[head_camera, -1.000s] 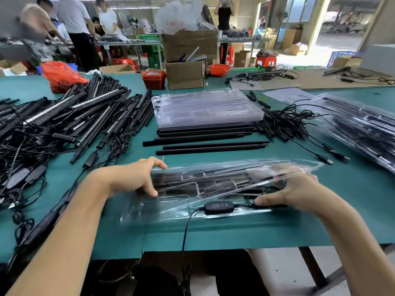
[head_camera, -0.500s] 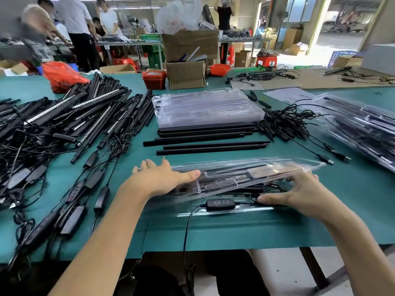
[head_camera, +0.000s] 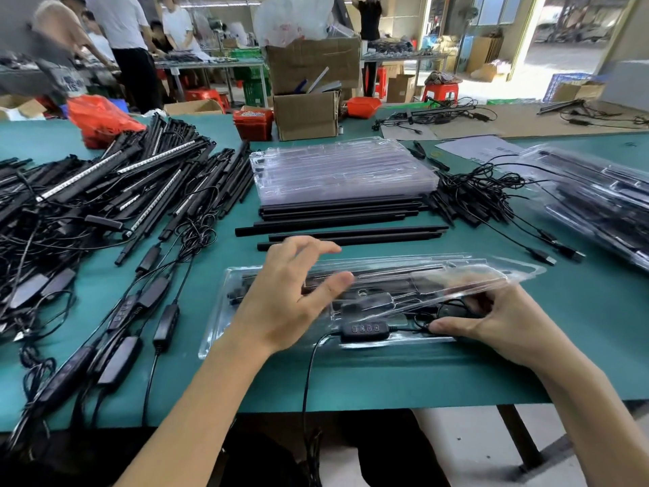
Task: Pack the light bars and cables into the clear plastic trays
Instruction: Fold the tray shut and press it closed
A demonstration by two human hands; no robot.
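Left arm: bare forearm, enters from the 7 o'clock corner and points toward 1 o'clock.
Left hand (head_camera: 284, 297): palm down, back of the hand to the camera, fingers (head_camera: 318, 245) spread and only slightly bent, reaching toward 1 o'clock; thumb stretched to 3 o'clock. It grips nothing.
Right arm: bare forearm, enters from the 4 o'clock corner and points toward 10 o'clock.
Right hand (head_camera: 498, 319): held low, back of the hand up, fingers curled toward 9 o'clock, the upper ones partly hidden; thumb (head_camera: 453, 326) straight, tip pointing to 9 o'clock and pressing on something black.
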